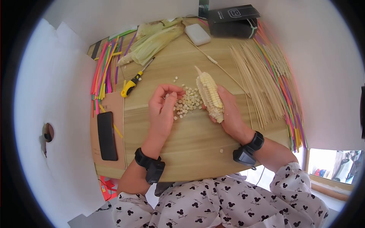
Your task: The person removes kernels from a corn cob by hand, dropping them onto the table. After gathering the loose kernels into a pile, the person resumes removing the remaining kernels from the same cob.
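The corn cob point(211, 95), pale yellow and partly stripped, is just to the right of the pile of kernels point(188, 102), tilted, with its thin tip pointing away from the person. The right hand point(232, 116) grips it, fingers wrapped around its far right side and lower end. The left hand point(162, 104) is at the pile's left edge, fingers curled in toward the thumb; whether a kernel is pinched there I cannot tell. A loose kernel point(221, 151) lies nearer the person than the pile and to its right. Left of the pile and a little beyond it rests a yellow and black screwdriver point(131, 86), its shaft pointing toward the corn husks point(161, 40), which lie beyond the pile. Also beyond it are a small white case point(197, 34) and, farther right, a black box point(232, 29). To the pile's right spreads a bundle of thin sticks point(256, 83), with coloured strips point(286, 100) past them. Well to its left lie more bright strips point(103, 74); nearer the person on that side, a phone point(107, 136) lies on brown cardboard point(119, 146).
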{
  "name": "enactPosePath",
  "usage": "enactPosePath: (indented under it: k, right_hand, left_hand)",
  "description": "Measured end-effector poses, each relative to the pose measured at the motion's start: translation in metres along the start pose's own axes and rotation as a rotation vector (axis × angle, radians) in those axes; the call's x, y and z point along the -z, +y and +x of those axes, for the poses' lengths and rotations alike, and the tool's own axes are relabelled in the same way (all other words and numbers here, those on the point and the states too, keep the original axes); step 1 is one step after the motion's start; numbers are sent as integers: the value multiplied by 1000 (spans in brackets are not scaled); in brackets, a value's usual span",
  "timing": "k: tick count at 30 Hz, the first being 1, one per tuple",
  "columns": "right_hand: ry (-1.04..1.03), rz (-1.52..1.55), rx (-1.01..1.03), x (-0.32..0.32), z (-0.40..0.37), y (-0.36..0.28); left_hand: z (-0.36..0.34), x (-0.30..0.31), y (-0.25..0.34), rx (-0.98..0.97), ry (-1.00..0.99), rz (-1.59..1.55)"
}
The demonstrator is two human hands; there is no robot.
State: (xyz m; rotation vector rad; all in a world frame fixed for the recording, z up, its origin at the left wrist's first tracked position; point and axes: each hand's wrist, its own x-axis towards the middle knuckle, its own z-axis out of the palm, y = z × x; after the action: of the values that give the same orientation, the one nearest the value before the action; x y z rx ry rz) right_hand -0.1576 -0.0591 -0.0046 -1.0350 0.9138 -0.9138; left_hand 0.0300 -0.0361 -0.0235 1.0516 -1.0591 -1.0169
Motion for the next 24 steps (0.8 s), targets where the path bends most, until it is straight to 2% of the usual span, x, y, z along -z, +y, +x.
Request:
enactPosePath:
  k: [4, 7, 9, 10, 12, 18, 22, 24]
  right_hand:
    - [-5, -11, -6, 0, 0, -1]
    - [-24, -35, 14, 0, -1, -2]
    - [-26, -42, 24, -1, -2, -2]
    - [-17, -55, 20, -1, -2, -2]
    - [-9, -67, 19, -2, -3, -3]
    - [-12, -106, 55, -4, -5, -5]
    - [-14, -116, 58, -4, -4, -6]
    - [-22, -121, 61, -4, -4, -6]
  left_hand:
    - [5, 4, 4, -21, -17, -4]
    - [13, 21, 6, -12, -37, 168]
    - [23, 39, 2, -378, 133, 880]
    - [27, 49, -3, -382, 135, 882]
    - [32, 63, -10, -407, 264, 1176]
    - [32, 67, -10, -214, 329, 1303]
    - [34, 70, -10, -248, 318, 1335]
    - [35, 70, -12, -267, 225, 1332]
